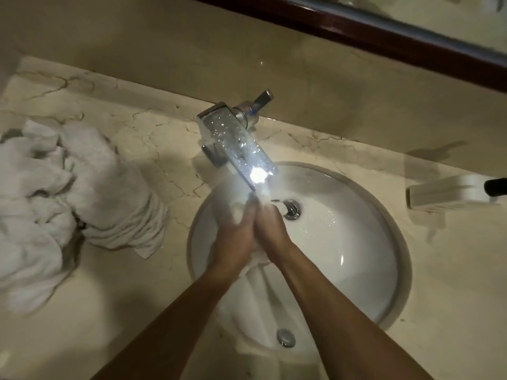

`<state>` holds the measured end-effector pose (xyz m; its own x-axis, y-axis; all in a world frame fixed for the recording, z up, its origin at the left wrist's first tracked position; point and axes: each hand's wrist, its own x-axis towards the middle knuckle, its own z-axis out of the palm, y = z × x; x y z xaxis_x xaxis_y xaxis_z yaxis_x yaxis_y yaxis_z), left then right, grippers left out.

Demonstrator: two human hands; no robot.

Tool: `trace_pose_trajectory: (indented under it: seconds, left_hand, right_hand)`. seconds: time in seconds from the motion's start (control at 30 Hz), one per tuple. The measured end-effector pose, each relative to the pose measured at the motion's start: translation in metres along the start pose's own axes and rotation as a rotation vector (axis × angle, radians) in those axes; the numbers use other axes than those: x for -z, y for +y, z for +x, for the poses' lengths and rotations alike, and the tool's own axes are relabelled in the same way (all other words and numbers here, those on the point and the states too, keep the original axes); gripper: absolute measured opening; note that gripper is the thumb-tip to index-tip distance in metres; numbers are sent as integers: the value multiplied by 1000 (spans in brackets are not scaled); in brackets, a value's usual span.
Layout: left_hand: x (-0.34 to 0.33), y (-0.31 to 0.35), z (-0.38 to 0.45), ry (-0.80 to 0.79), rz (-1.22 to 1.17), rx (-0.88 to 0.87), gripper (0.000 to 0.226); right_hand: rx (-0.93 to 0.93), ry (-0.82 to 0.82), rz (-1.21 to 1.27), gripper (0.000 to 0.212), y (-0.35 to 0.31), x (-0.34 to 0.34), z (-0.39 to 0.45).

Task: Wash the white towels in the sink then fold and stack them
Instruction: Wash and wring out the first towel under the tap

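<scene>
In the round white sink (pixel 356 242) a wet white towel (pixel 258 278) hangs down below my hands toward the near rim. My left hand (pixel 236 239) and my right hand (pixel 270 231) are pressed together over the bunched top of the towel, both gripping it under the running water from the chrome tap (pixel 236 144). The hands are blurred. A heap of crumpled white towels (pixel 63 204) lies on the marble counter to the left of the sink.
The marble counter (pixel 153 138) surrounds the sink. A white soap dish (pixel 450 193) with a dark object at its right end stands at the right edge. A dark-framed mirror (pixel 384 31) runs along the wall behind. The drain (pixel 291 209) and overflow hole (pixel 286 337) show in the basin.
</scene>
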<state>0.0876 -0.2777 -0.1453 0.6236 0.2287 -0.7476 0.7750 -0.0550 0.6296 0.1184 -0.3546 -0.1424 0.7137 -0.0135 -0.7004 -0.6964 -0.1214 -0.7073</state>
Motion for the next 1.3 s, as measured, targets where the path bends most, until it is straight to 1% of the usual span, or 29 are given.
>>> trace_pose_trajectory:
  seconds: [0.03,0.07,0.1,0.17,0.2,0.23,0.3,0.37,0.43,0.5,0.57,0.6,0.67,0.7,0.73,0.77,0.8,0.83,0.87,0.9,0.93,0.97,1.0,1.03,1.07,1.13,1.17,1.23,1.3]
  left_hand:
    - [-3,-1,-4,-7,69,-31,94]
    - [-4,-2,-5,9,145,-75,97]
    - [-4,-1,-3,66,204,-114,95]
    - [-3,5,17,233,228,-172,82]
    - [0,9,26,277,232,-180,76]
    - [3,13,35,280,245,-177,74]
    - [4,14,42,226,243,-175,77]
    - [4,9,31,183,330,-213,79]
    - [2,1,9,61,433,-277,80]
    - [7,-5,-9,-75,465,-321,79]
    - [17,-9,-16,-135,368,-335,60]
    - [22,-12,-20,-142,323,-362,47]
    - [34,-17,-31,-116,266,-493,19]
    - [38,-20,-35,-95,239,-533,11]
    - [39,-24,-34,-69,220,-515,17]
    - [39,-27,-29,-58,172,-424,28]
    - [38,-25,-22,-66,82,-295,38]
    - [36,-23,-10,-113,-43,-153,48]
    - [35,-19,1,-208,-203,-39,55]
    - [34,-13,8,-331,-349,86,55]
    - [31,-4,9,-436,-425,193,52]
    - [28,1,7,-523,-439,275,48]
    - [25,6,5,-568,-397,314,45]
    - [23,8,2,-583,-319,313,43]
    - [21,8,0,-551,-196,276,39]
    - [20,6,-6,-440,33,133,22]
    - [22,4,-8,-394,122,55,19]
    - [31,5,-15,-335,226,-47,26]
    - [39,8,-28,-270,229,-131,42]
  right_hand:
    - [-46,-44,81,38,1,0,9]
    - [-96,-61,141,37,1,-2,14]
    - [-102,-64,144,37,3,-4,17]
    - [-80,-41,160,35,2,-11,11]
    - [-28,14,104,34,3,-12,6]
    - [-6,41,80,34,3,-13,0]
    - [-20,78,74,35,7,-13,-2]
    - [16,104,31,39,13,-11,7]
    - [13,92,6,45,15,-9,15]
    - [-80,18,120,41,18,-5,20]
    - [-145,-47,141,33,18,4,20]
    - [-140,-37,135,31,19,10,21]
    - [-120,13,169,24,20,25,23]
    - [-117,46,191,19,17,32,21]
    - [-107,63,207,19,16,40,19]
    - [-118,46,231,20,13,46,18]
    - [-120,24,259,19,12,53,17]
    - [-157,-36,296,18,8,58,14]
    - [-222,-103,325,23,7,59,13]
    - [-303,-191,331,33,4,58,9]
    - [-349,-254,282,48,8,54,10]
    - [-373,-266,210,64,16,48,11]
    - [-402,-239,120,76,27,43,14]
    - [-417,-173,68,79,34,38,11]
    - [-435,-141,82,72,40,34,10]
    - [-469,-106,179,41,35,28,2]
    - [-435,-96,223,30,34,27,0]
    - [-268,-69,240,17,20,26,-7]
    - [-66,-79,228,12,-3,22,-21]
